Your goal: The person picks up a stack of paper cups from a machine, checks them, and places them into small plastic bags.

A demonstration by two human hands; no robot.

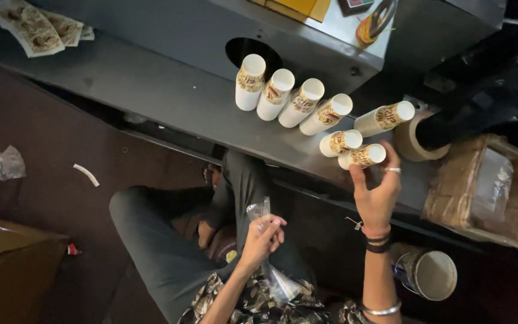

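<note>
My right hand (378, 195) is up on the metal ledge (169, 96), fingers curled around the nearest paper cup stack (362, 156); six more stacks (298, 103) sit just beyond it. My left hand (263, 235) pinches a clear plastic bag (277, 279) over my lap.

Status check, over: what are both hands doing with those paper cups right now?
Right hand grips nearest paper cup stack. Left hand pinches clear plastic sleeve. Tape roll beside stacks.
</note>
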